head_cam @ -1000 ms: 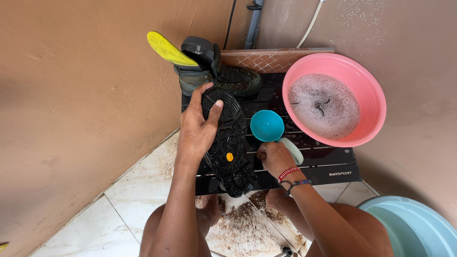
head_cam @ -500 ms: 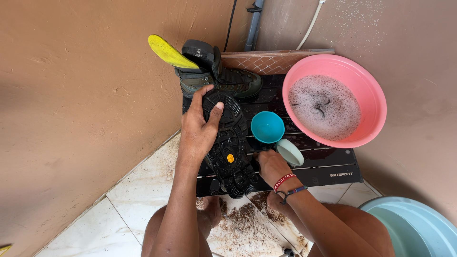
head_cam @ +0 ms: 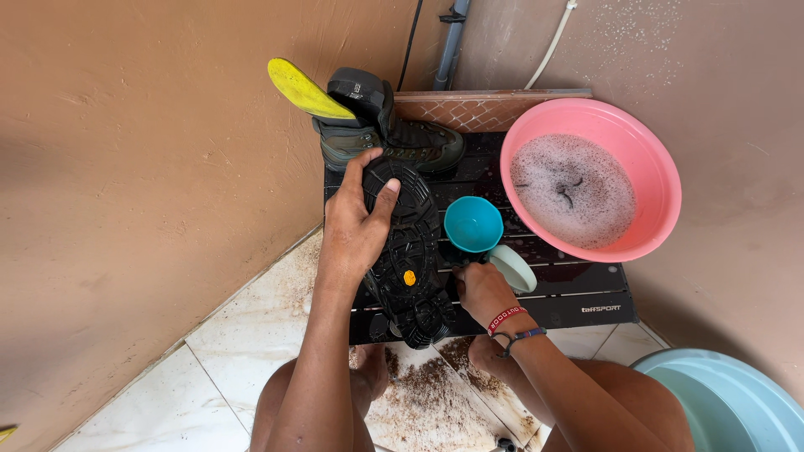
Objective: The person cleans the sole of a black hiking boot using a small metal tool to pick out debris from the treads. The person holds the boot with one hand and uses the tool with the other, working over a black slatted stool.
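Boot (head_cam: 408, 255), black and sole-up, lies at the centre of the frame on the dark slatted counter (head_cam: 586, 293), its long axis running from the upper middle down toward the lower middle, toe end nearest the person. Left hand (head_cam: 356, 226) clamps its left edge, thumb and fingers spread over the tread. Right hand (head_cam: 479, 289) sits just right of the sole near its lower half, fingers curled; whether it grips anything I cannot tell. A teal cup (head_cam: 473, 224) stands just above that hand, a pink basin (head_cam: 645, 151) of suds farther right.
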